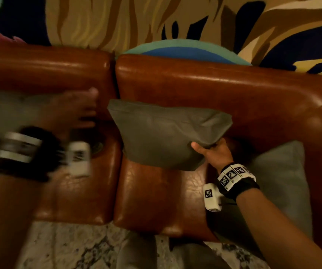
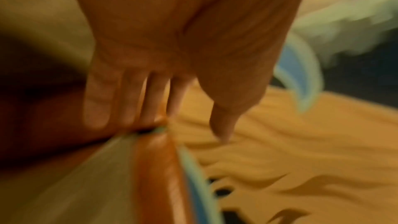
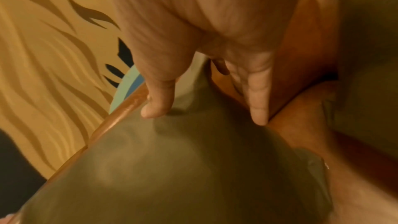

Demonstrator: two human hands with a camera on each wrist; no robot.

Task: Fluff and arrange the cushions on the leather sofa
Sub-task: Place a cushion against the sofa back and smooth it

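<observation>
You have no readable words, brands or numbers in any view. The only signs are square black-and-white coded markers: three on the white band of the black wrist strap [image 1: 235,176] by your right hand, one on the small white camera block [image 1: 210,197] beside it. Those at your left wrist are blurred.

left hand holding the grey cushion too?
No, only the right hand grips the grey cushion; the left hand is apart, fingers straight.
</observation>
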